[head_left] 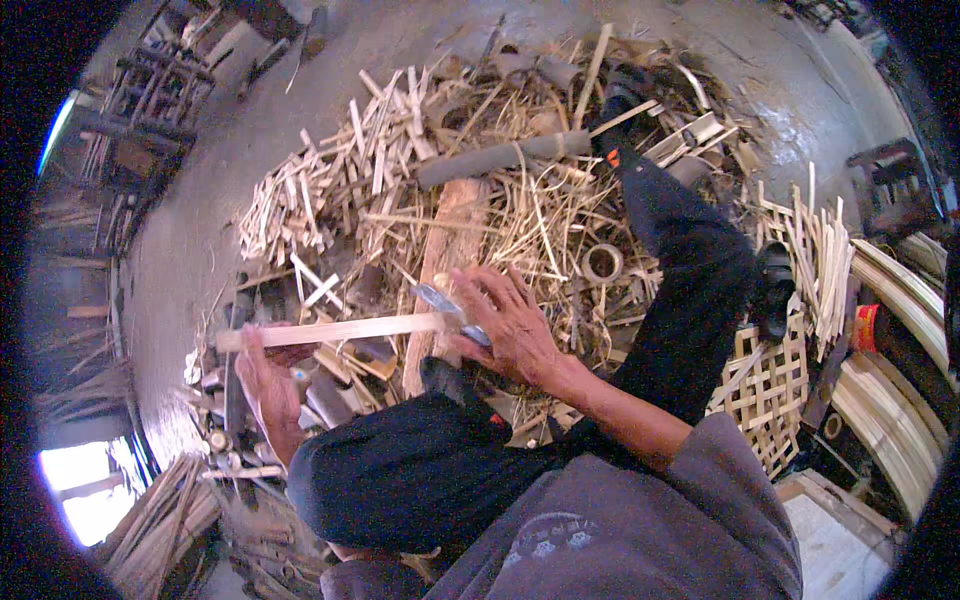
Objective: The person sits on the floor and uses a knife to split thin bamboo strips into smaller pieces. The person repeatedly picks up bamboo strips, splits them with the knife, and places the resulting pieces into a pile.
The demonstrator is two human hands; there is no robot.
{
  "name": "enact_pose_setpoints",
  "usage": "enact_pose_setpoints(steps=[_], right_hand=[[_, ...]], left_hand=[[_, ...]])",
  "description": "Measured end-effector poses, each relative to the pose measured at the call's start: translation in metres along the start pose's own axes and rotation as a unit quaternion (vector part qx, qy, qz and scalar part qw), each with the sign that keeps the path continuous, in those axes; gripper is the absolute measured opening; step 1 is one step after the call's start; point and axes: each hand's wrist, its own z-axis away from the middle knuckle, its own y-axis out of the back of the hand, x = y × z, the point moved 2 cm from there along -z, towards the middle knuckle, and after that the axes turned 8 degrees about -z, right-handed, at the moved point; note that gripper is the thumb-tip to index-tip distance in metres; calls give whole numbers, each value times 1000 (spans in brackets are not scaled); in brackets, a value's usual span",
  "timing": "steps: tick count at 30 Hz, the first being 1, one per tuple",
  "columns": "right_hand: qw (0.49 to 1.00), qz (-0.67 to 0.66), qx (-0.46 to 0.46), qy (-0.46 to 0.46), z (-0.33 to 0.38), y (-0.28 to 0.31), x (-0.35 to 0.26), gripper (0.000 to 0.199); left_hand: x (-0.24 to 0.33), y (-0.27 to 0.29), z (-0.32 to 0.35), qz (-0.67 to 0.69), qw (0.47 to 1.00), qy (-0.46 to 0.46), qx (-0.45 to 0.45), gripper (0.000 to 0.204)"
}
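A pale flat bamboo strip (pixel 340 331) lies level across the space above my lap. My left hand (pixel 268 388) is closed around its left end, thumb up against the strip. At the strip's right end is a knife (pixel 450 312) with a shiny metal blade, set at a slant across the strip. My right hand (pixel 515 335) holds the knife, its fingers bent around it and slightly blurred; the handle is hidden. Beneath the strip's right end stands a worn wooden board (pixel 440 245), leaning away from me.
A heap of split bamboo pieces (pixel 300 195) and shavings spreads over the floor ahead. A bamboo pole (pixel 505 158) lies across it, near a cut bamboo ring (pixel 602 262). My right leg (pixel 690 260) stretches through the heap. A woven bamboo lattice (pixel 765 390) and long strips (pixel 890 410) are at right.
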Motion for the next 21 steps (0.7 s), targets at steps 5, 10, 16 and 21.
enact_pose_setpoints(steps=[5,10,16,21], right_hand=[[986,-22,-109,-121,36,56,16,33],[977,-150,-1,-149,62,52,15,21],[815,-463,-211,-277,98,-8,11,42],[714,-525,-229,-403,111,-33,-5,52]], left_hand=[[16,-106,-51,227,940,82,-241,39],[18,-192,-59,369,898,174,-163,39],[45,-189,-29,266,948,58,-164,43],[40,-187,-1,160,977,-47,-131,45]])
